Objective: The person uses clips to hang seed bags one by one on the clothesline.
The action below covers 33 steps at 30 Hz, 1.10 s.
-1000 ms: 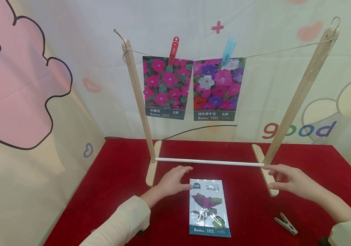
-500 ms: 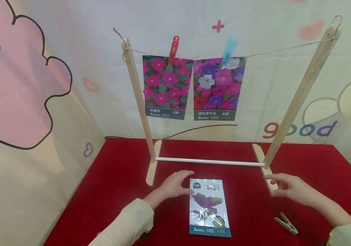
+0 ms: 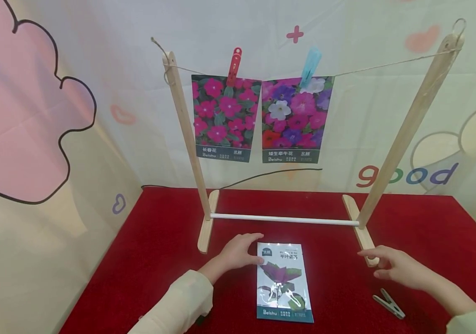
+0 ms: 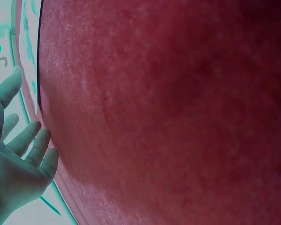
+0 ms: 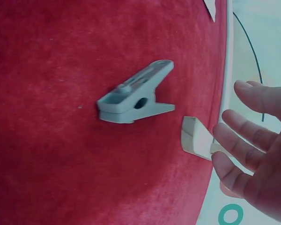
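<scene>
A seed packet (image 3: 281, 283) with purple and green leaves printed on it lies flat on the red cloth. My left hand (image 3: 240, 251) is at its upper left corner, thumb tip overlapping the edge, fingers loosely spread and holding nothing. Over the front end of the stand's right foot (image 3: 365, 239) is my right hand (image 3: 402, 266), also holding nothing. Below that hand lies a grey clothespin (image 3: 389, 305). In the right wrist view the clothespin (image 5: 140, 96) rests on its side, apart from the relaxed fingers (image 5: 243, 154).
Behind the packet stands a wooden frame with a white crossbar (image 3: 284, 219) and a string (image 3: 384, 66) between its posts. A red clothespin (image 3: 234, 67) and a blue clothespin (image 3: 311, 67) hold a pink flower card (image 3: 226, 118) and a mixed flower card (image 3: 296, 120) there.
My right hand has moved back from the crossbar's right end, down towards the grey clothespin. The left hand has shifted slightly down, its thumb now over the packet's edge.
</scene>
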Available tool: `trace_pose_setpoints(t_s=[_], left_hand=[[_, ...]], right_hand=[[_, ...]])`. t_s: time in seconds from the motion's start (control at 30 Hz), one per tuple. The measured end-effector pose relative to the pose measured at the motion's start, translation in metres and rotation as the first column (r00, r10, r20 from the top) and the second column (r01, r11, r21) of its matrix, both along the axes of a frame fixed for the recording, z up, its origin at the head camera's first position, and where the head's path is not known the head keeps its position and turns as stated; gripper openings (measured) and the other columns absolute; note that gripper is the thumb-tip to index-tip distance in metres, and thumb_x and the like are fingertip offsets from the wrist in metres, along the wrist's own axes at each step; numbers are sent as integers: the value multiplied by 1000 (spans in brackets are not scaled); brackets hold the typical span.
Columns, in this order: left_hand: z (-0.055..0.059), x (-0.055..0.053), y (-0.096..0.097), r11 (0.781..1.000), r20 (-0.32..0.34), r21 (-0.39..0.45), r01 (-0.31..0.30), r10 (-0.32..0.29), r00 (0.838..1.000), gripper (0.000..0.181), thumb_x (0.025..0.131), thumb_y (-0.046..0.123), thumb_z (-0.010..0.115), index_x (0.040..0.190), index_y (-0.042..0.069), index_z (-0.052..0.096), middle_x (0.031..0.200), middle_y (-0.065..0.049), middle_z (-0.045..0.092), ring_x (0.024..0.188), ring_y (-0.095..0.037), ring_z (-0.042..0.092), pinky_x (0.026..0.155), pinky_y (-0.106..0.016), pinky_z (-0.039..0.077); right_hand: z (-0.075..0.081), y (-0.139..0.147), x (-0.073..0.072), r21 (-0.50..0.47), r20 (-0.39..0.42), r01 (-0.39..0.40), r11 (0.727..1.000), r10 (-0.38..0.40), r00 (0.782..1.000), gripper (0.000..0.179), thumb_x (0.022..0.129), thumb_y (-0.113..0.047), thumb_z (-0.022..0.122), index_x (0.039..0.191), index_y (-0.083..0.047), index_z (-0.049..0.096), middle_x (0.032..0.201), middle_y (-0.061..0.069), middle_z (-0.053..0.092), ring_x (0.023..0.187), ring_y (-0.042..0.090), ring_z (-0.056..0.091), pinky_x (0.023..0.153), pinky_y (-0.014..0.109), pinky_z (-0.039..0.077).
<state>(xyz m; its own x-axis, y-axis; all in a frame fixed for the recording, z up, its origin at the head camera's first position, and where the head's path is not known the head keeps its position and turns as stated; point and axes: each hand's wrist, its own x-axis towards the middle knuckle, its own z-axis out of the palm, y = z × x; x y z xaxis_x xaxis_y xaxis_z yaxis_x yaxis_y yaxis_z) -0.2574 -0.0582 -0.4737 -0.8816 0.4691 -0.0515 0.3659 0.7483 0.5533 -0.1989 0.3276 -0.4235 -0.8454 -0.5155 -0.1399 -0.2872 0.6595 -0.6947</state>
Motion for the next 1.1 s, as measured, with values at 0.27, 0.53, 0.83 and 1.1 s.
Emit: trace_pose_setpoints(t_s=[0.27, 0.53, 0.83, 1.1], left_hand=[[-2, -1, 3, 1000, -14, -5, -18, 18, 1000, 64, 69, 31, 73, 126, 18, 47, 121, -1, 54, 111, -18, 47, 89, -36, 45], [0, -1, 5, 999, -32, -37, -10, 9, 999, 62, 68, 32, 73, 124, 19, 50, 118, -1, 54, 108, -17, 48, 87, -33, 46], [0, -1, 6, 999, -34, -50, -11, 10, 999, 59, 69, 31, 73, 123, 19, 51, 119, -1, 54, 108, -17, 47, 88, -33, 46], [2, 1, 6, 999, -69, -29, 16, -18, 997, 55, 71, 30, 71, 121, 14, 53, 115, -4, 56, 105, -18, 48, 87, -35, 45]], right_hand=[[-11, 4, 3, 2, 51, -3, 1000, 3, 999, 41, 78, -2, 61, 117, 3, 51, 91, 11, 49, 72, 7, 48, 60, 17, 46], [-20, 8, 7, -25, 107, -38, 999, 40, 993, 39, 77, -2, 60, 114, 5, 53, 93, 11, 50, 63, 7, 45, 57, 19, 43], [-25, 12, 10, -1, 166, -1, 1000, 1, 986, 37, 77, -14, 64, 109, 4, 57, 95, 10, 50, 64, 4, 43, 56, 19, 41], [-32, 18, 14, 2, 138, 8, 1000, -8, 990, 30, 78, -13, 63, 101, 6, 59, 81, 3, 50, 64, -2, 42, 55, 18, 39]])
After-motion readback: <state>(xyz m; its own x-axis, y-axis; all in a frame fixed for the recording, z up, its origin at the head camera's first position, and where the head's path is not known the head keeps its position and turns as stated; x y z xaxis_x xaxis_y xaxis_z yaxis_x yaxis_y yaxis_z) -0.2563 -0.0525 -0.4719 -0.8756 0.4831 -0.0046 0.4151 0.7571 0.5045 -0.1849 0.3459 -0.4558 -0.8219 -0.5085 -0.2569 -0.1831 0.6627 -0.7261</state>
